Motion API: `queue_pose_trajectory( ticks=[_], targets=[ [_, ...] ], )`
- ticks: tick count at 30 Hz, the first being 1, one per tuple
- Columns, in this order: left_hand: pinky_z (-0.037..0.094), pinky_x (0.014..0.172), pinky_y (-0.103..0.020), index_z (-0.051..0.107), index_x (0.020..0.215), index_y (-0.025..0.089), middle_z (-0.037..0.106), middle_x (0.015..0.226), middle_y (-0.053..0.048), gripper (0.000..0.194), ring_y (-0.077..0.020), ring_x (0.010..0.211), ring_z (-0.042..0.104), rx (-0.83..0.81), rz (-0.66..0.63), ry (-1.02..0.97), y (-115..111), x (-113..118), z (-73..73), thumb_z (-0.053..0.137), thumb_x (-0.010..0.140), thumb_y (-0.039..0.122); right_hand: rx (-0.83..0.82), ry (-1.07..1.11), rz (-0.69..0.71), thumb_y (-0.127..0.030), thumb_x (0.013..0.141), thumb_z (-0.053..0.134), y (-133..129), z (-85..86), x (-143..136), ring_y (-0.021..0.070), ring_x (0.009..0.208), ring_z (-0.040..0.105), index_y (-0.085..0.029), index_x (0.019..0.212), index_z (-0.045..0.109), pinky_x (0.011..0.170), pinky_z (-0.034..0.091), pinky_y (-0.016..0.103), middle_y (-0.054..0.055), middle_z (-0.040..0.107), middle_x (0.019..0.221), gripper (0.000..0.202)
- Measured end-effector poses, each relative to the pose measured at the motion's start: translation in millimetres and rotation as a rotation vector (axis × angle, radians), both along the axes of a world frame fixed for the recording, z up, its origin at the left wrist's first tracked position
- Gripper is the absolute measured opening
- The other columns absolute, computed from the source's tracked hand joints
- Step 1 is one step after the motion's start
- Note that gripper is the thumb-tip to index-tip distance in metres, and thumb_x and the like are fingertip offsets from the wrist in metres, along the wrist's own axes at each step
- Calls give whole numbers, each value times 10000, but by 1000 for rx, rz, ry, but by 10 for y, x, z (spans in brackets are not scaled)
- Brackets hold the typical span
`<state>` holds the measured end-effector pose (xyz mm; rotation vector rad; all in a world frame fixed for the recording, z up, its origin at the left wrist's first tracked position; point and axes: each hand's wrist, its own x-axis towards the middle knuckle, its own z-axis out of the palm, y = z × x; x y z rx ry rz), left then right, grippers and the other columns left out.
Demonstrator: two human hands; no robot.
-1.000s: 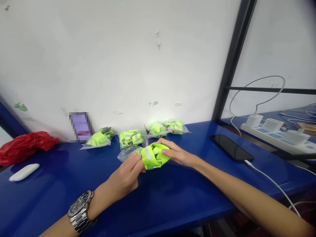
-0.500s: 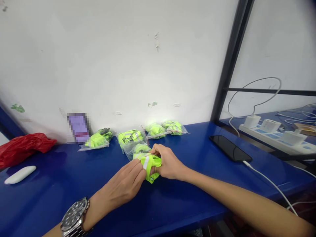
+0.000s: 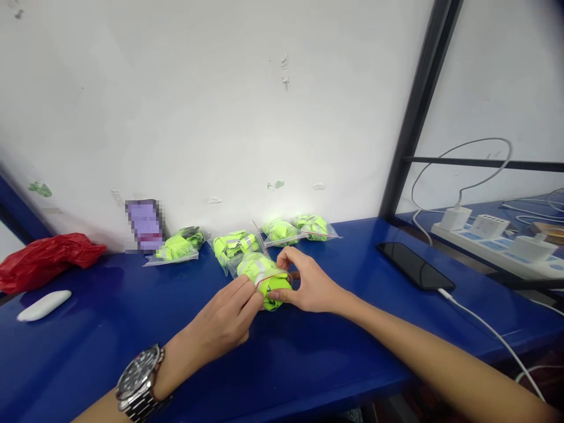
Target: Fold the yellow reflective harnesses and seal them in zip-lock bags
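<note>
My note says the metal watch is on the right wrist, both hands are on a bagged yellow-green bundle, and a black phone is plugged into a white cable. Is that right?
Not quite: the head view shows the watch on the wrist of the left hand. The rest stands.

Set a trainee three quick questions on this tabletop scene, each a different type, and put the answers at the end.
1. Multiple choice: what are the left hand and right hand both touching?
A) the red plastic bag
B) a clear bag of yellow-green strapping
C) the white oblong object

2. True or false: a white cable is plugged into the black phone lying on the blue table.

3. Fill in the blank: the metal watch is on the person's ____ wrist.

Key: 1. B; 2. True; 3. left
</note>
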<state>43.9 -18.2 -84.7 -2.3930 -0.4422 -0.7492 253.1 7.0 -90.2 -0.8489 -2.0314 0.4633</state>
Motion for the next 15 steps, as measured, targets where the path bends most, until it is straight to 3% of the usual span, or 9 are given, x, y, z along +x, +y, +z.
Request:
queue_pose_trajectory(
  ticks=[2,8,12,15],
  targets=[
    [514,675,-319,506,790,160,500,711,-41,264,-189,780,527,5,-21,-29,7,-10,2,352,822,-51,-17,-26,7,-213,677,677,9,-11,-7,123,660,420,-209,795,407,569,309,225,-26,464,761,294],
    [535,675,-326,518,798,135,512,691,-48,232,-198,788,553,-7,-117,-10,-212,148,45,355,856,-20,41,-81,-212,-16,602,484,-33,-114,-137,84,506,188,-199,572,228,501,118,263,-73,255,515,316],
    [527,649,-316,536,807,125,502,683,-46,211,-192,761,538,8,-177,9,-286,203,52,371,870,9,156,-82,-274,-2,567,447,-15,-133,-145,88,507,190,-198,563,218,507,114,275,-64,235,518,301],
    [513,636,-321,554,867,107,492,708,-50,170,-184,730,499,14,-108,40,-248,186,75,403,863,28,130,-55,-288,-41,604,480,27,-78,-111,88,502,217,-201,580,230,499,135,263,-66,258,522,298]
  ],
)
